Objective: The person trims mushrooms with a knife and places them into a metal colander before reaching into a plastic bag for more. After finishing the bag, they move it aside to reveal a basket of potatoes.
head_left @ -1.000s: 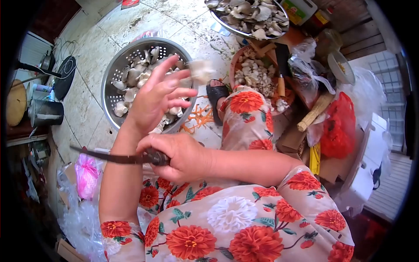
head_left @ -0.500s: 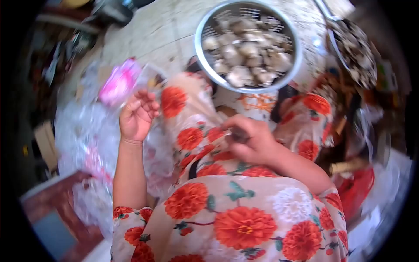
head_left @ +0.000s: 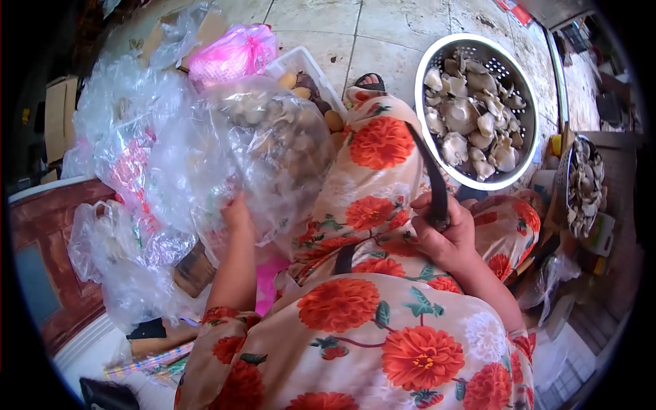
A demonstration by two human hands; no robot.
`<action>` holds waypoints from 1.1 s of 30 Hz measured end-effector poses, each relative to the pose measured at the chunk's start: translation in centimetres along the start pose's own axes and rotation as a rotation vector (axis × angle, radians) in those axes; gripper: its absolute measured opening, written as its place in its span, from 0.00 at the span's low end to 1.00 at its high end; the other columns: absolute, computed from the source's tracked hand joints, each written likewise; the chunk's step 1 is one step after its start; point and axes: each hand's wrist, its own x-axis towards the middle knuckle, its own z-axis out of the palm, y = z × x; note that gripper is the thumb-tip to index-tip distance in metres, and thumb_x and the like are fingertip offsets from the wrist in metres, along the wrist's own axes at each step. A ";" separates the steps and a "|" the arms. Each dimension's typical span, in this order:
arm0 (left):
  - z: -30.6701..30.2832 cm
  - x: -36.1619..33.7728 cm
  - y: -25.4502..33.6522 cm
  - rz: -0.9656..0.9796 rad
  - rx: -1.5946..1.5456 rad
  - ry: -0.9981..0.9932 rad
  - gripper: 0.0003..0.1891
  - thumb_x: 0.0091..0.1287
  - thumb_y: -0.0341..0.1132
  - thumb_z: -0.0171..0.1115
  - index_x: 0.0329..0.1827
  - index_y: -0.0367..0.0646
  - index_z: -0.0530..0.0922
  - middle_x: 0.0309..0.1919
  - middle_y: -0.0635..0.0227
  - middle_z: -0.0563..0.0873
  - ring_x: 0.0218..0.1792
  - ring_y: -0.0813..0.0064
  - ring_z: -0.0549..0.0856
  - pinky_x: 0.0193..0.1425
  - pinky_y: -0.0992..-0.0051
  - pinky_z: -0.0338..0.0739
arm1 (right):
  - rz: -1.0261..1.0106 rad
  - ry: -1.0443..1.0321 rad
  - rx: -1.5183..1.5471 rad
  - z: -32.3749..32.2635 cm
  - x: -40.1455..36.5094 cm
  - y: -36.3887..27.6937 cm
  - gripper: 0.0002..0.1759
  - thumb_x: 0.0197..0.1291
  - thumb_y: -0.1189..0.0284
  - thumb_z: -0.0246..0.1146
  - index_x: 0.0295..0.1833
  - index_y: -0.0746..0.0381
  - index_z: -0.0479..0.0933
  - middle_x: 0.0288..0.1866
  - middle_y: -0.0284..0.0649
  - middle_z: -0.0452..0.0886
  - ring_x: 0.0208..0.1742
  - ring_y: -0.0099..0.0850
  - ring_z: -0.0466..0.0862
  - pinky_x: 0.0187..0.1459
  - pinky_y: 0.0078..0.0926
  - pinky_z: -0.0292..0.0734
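Observation:
My left hand (head_left: 237, 212) is closed on the clear plastic bag (head_left: 273, 143), which has mushrooms showing through it; some fingers are hidden by the plastic. My right hand (head_left: 445, 231) is above my lap, its fingers wrapped round a dark curved tool (head_left: 434, 179) that points up and to the left. Beyond my right hand, a metal colander (head_left: 531, 152) holds several pale grey mushrooms (head_left: 462, 115).
A pink bag (head_left: 236, 53) and a white crate (head_left: 311, 67) with brown and yellowish items lie beyond the clear bag. Crumpled plastic bags (head_left: 130, 137) cover the left. At far right stands another container of mushrooms (head_left: 585, 184).
The view has turned, and the colander appears farther right. My left hand, open before, now grips the clear bag of mushrooms. The dark tool in my right hand shows clearly.

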 end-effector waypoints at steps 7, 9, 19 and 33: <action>0.9 -1.4 10.1 -0.069 -0.166 -0.003 0.44 0.54 0.37 0.75 0.72 0.46 0.58 0.41 0.66 0.84 0.35 0.71 0.81 0.38 0.70 0.74 | 0.123 0.023 0.065 0.8 1.1 0.0 0.12 0.57 0.83 0.60 0.47 0.63 0.76 0.25 0.25 0.71 0.24 0.11 0.69 0.27 0.12 0.64; 2.6 -1.1 10.9 -0.071 -0.227 -0.075 0.42 0.55 0.35 0.73 0.72 0.48 0.60 0.43 0.66 0.83 0.35 0.72 0.81 0.39 0.71 0.74 | 0.072 -0.020 0.007 0.7 1.6 -0.1 0.12 0.57 0.83 0.60 0.47 0.63 0.76 0.25 0.25 0.71 0.25 0.11 0.69 0.28 0.12 0.64; 8.8 -10.0 19.3 0.245 -0.629 -0.764 0.31 0.60 0.20 0.58 0.69 0.44 0.66 0.38 0.64 0.81 0.28 0.77 0.79 0.48 0.62 0.81 | 0.142 -0.084 0.070 0.8 5.4 -4.4 0.14 0.59 0.81 0.61 0.51 0.64 0.74 0.31 0.28 0.75 0.29 0.14 0.73 0.33 0.13 0.69; 11.3 -21.0 26.3 0.132 -0.465 -1.151 0.28 0.64 0.29 0.56 0.69 0.39 0.66 0.46 0.63 0.82 0.37 0.73 0.83 0.43 0.69 0.83 | 0.172 -0.063 -0.177 8.9 18.7 -4.6 0.22 0.52 0.70 0.69 0.52 0.68 0.76 0.33 0.41 0.83 0.31 0.25 0.82 0.36 0.25 0.79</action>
